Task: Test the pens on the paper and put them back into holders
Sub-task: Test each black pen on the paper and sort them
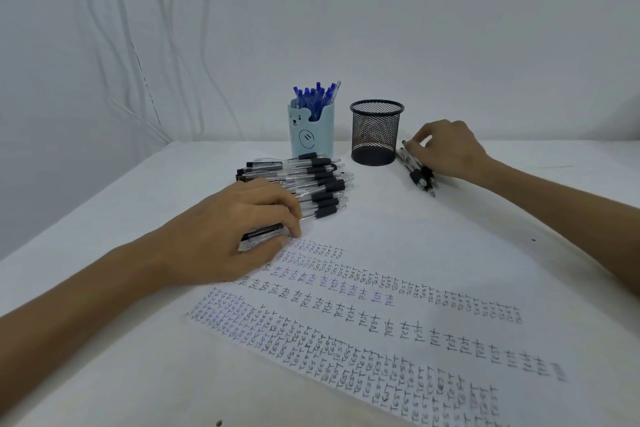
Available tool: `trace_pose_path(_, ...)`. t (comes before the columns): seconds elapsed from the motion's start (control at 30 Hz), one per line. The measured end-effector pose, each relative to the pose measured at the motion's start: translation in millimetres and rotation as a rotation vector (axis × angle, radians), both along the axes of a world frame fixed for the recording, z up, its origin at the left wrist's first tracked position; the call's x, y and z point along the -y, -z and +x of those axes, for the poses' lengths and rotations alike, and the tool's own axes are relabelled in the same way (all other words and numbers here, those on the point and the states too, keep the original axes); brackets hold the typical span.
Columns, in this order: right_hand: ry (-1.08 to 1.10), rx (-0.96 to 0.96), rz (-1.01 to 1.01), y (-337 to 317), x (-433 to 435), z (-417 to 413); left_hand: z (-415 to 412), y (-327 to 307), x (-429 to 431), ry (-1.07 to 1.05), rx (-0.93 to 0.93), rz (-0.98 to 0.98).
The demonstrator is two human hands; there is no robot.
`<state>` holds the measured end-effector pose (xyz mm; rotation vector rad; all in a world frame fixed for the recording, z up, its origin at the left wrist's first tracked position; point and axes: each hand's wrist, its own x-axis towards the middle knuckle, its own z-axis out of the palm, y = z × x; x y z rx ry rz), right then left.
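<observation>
Both hands are down on the white table (104, 211). Left hand (235, 229) lies over the near end of a heap of black pens (311, 184), fingers curled round the nearest pens there, the thumb against the paper's far edge. Right hand (446, 149) is arched, its bent fingertips pinching the top ends of a small bunch of black pens (420, 173) that lies flat, tips pointing toward five o'clock.

From the left hand the heap fans out toward one o'clock. The paper (381, 340), covered in rows of the written word "TEST", spreads from that hand toward five o'clock. The bunch lies at seven o'clock from the right hand.

Two holders stand at the back of the table. One is a pale blue holder (311, 135) with a bear face, just behind the heap at twelve o'clock, packed with blue pens (317, 95). The other is a black mesh holder (375, 132), at nine o'clock from the right hand and just beside the bunch.

The heap shows roughly ten pens and the bunch two or three, though overlap hides the exact counts. About ten blue pens show.
</observation>
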<state>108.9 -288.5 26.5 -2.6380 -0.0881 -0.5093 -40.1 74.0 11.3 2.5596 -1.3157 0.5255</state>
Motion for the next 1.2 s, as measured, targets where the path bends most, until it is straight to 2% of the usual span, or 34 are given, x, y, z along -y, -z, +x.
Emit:
trace_pose_path(0.17, 0.056, 0.027, -0.047, -0.1, -3.7, -2.5, -0.2, -0.6, 0.0, -0.005, 0.007, 0.008)
trace_pose_path(0.3, 0.052, 0.178, -0.123, -7.4, -14.2, -16.0, -0.4, -1.5, -0.3, -0.014, 0.015, 0.020)
trace_pose_path(0.43, -0.097, 0.350, -0.177, -7.8, -43.5, -42.3, 0.1, -0.7, -1.5, -0.063, 0.013, -0.009)
trace_pose_path(0.53, -0.393, 0.436, -0.202, -8.0, -70.0, -69.8, -0.5, -0.5, -1.9, -0.113, 0.002, -0.076)
trace_pose_path(0.63, -0.705, 0.415, -0.259, -7.2, -88.7, -89.3, 0.5, 0.0, -2.7, -0.166, -0.008, -0.103)
trace_pose_path(0.73, -0.847, 0.341, -0.326, 0.2, -101.0, -98.0, 1.0, 0.6, -2.8, -0.201, -0.033, -0.118)
trace_pose_path(1.03, -0.900, 0.373, -0.505, 2.7, -97.6, -97.2, -0.2, 0.9, -2.4, -0.200, -0.087, -0.132)
trace_pose_path(1.2, -0.839, 0.302, -0.522, -11.9, -91.6, -100.7, 1.3, 0.9, -3.4, -0.198, -0.093, -0.119)
